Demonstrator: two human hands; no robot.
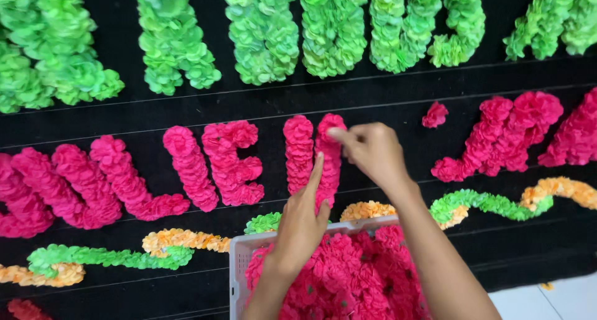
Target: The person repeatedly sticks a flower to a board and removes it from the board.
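**A:** What are your hands on?

**B:** Your right hand (373,151) is closed in a pinch at the top of the half-built pink letter (316,155), thumb and forefinger pressed to its ruffled edge; whether a loose flower sits between them, I cannot tell. Your left hand (301,224) is released, fingers straight, the forefinger laid up along the letter's lower part.

**A:** What is it made of?

**B:** Crumpled paper flowers, soft and frilly, packed into two upright pink strokes standing side by side. More of them fill the pale plastic basket (238,270) just under your wrists, a loose magenta heap.

**A:** And the surface?

**B:** A black board (373,93), matte, with thin pale lines running across it. Green flower letters (261,31) run along the top row, pink flower letters (217,164) through the middle, and one single pink flower (435,114) sits alone to the right of your hand. Below, a wavy garland (497,202) of green and orange flowers crosses behind the basket.

**A:** The room?

**B:** Only a patch of pale floor tile (547,301) shows at the lower right.
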